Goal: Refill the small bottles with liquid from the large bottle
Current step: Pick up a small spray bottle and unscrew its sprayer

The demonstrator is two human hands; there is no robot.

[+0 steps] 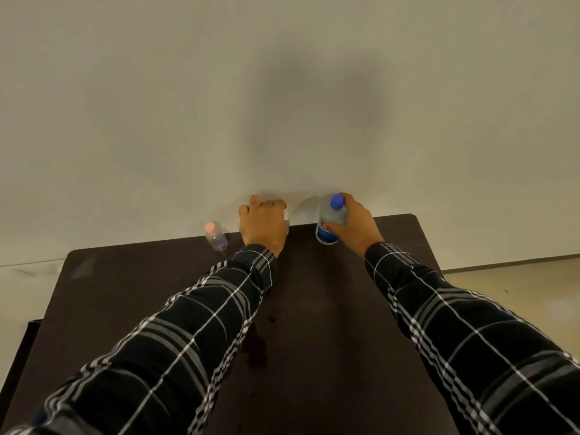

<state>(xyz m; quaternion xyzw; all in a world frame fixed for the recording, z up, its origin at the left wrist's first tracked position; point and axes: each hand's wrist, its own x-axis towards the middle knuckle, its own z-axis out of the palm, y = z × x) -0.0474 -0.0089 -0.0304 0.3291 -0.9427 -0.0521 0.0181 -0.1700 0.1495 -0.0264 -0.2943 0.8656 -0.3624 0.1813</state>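
Fingers [347, 203] of R hand [357, 226] clamp 1 lg bottle [327, 235], L hand [263, 226] grip unclear, 1 sm bottle [216, 238] free

A dark table [314, 296] stands against a plain pale wall [157, 105]. Dark stains [255, 346] mark its top. Pale floor [508, 277] flanks it.

We take the large bottle [328, 226], upper middle, for clear plastic with a slight gloss; its cap [337, 202] is opaque blue plastic, its label [324, 235] a smooth dark band; the small bottle [216, 240], further left, is clear plastic too, with a pink plastic cap [209, 228]; under the left hand [263, 224] we make out only a pale object [286, 218], material unclear; the table [314, 293] is a dark, matt, smooth board with darker stains low in the middle; the wall [188, 105] looks flat and matt; both sleeves [188, 324] are soft woven plaid cloth.
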